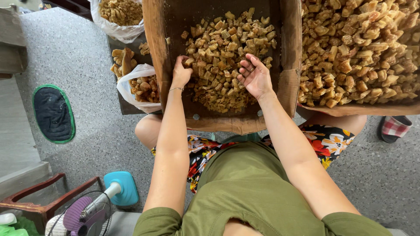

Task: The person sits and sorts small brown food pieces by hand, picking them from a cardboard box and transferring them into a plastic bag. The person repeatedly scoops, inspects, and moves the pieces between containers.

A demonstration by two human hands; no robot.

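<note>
A person in an olive-green shirt (249, 192) and floral shorts (326, 142) sits over a speckled grey floor (78, 57), both bare arms stretched forward into a cardboard box (227, 122) that rests against the knees. The left hand (181, 72), a thin bracelet (176, 89) at its wrist, is curled shut around a few golden-brown fried pieces (223, 57) at the near-left edge of the heap, knuckles up, so the exact number of pieces in its grasp cannot be told. Just to the right of that grip, the right hand (254, 76) lies palm up and open on the same heap, fingers loosely spread with nothing clasped, small crumbs on the palm. The pieces fill the box floor beneath and beyond both hands, thinning to crumbs on the near side towards the wrists. To the right of the open hand, past the box wall, a second box (363, 109) is heaped high with larger pieces of the same kind. To the left of the closed hand, a white plastic bag (131, 85) holds more, and farther off another bag (116, 26) sits filled. Behind the left elbow stand a small fan with a blue base (120, 188) and a wooden chair (39, 205); a green-rimmed mat (53, 113) lies well off to the left, a checked slipper (393, 127) off to the right.
</note>
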